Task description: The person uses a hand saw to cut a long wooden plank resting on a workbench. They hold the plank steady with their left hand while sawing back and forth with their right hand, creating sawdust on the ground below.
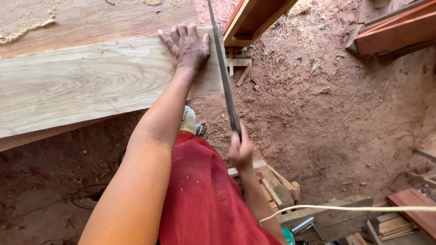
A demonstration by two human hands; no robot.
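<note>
From the head view, the left hand (185, 46) lies flat, fingers spread, on the pale plank (91, 84) near its right end. Just past that edge, the right hand (240, 152) grips a handsaw (225, 75); open dirt floor (336, 113) lies beyond.

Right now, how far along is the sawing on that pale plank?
Done: the plank lies in place, pinned flat by the left hand. In hand: the right hand runs the saw along its right end. How deep the cut goes cannot be told; no offcut has dropped.
</note>
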